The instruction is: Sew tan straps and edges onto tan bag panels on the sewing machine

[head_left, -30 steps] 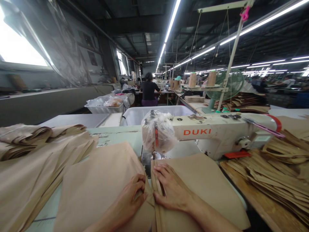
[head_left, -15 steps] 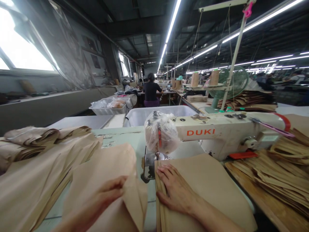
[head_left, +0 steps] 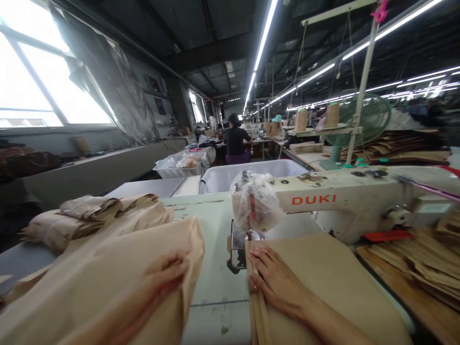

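Observation:
My left hand [head_left: 167,273] is closed in a pinch on the right edge of a large tan sheet [head_left: 118,258], which looks like fabric or heavy paper. That edge is lifted and curls upward. My right hand [head_left: 276,282] lies flat, fingers stretched out, on a folded tan piece [head_left: 323,273] with several layers showing along its left edge. Just beyond the fingertips stands a white sewing machine [head_left: 345,196] marked DUKI. A clear plastic bag [head_left: 255,201] wraps its head, and the metal needle plate [head_left: 239,242] shows below.
Rolled tan bundles [head_left: 72,220] lie at the left, and stacked tan pieces [head_left: 424,263] fill the right side. A white bin [head_left: 251,167] stands behind the pale green table [head_left: 219,282]. Thread cones [head_left: 301,120] and a green fan [head_left: 370,120] are at the right. A person [head_left: 237,141] sits farther off.
My left hand has drawn the tan sheet leftward, baring more table between the hands. The right hand stays on the folded piece. The view has swung slightly left.

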Tool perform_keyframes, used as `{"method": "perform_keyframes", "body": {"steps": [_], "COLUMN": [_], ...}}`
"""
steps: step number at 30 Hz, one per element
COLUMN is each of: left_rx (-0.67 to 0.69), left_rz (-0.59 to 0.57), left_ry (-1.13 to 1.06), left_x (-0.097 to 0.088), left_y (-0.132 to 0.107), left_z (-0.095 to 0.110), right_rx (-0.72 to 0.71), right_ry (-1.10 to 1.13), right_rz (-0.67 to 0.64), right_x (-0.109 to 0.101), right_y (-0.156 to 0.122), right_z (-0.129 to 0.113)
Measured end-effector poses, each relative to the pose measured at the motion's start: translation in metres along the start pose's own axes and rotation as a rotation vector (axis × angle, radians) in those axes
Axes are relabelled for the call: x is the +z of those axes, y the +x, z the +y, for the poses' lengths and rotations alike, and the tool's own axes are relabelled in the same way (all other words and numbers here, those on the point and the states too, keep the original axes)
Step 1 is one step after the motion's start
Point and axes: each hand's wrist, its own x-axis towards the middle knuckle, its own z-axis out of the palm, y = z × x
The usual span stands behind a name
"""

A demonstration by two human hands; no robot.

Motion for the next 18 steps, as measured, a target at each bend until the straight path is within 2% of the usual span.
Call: {"method": "perform_keyframes", "body": {"steps": [2,4,6,8,10,14,16,18], "left_rx": [-0.066,-0.043,-0.043,-0.064,-0.031,0.245,0.308,0.295], "left_rz": [-0.174,-0.238,-0.249,-0.266,-0.31,-0.443,-0.435,-0.376], "left_ry": [0.016,-0.022,-0.038,-0.003,0.058,0.302,0.412,0.478], "left_x": [0.029,0.049,0.057,0.058,0.055,0.055,0.06,0.067], "left_y": [0.004,0.007,0.01,0.015,0.021,0.037,0.045,0.051], "left_z": [-0.041,-0.075,-0.097,-0.108,-0.111,-0.114,-0.117,-0.12], "right_rx": [-0.006,-0.003,0.002,0.003,0.001,0.01,0.005,0.0], "right_ry": [0.007,0.0,-0.007,0.013,0.05,0.11,0.12,0.118], "right_rz": [0.008,0.009,0.013,0.032,0.052,0.059,0.048,0.034], "right_x": [-0.001,-0.003,-0.004,-0.005,-0.004,-0.007,-0.011,-0.016], "right_y": [0.0,-0.001,-0.002,-0.003,-0.003,0.001,0.003,0.004], "right_z": [-0.001,-0.002,-0.002,-0.003,-0.002,0.0,-0.001,-0.003]}}
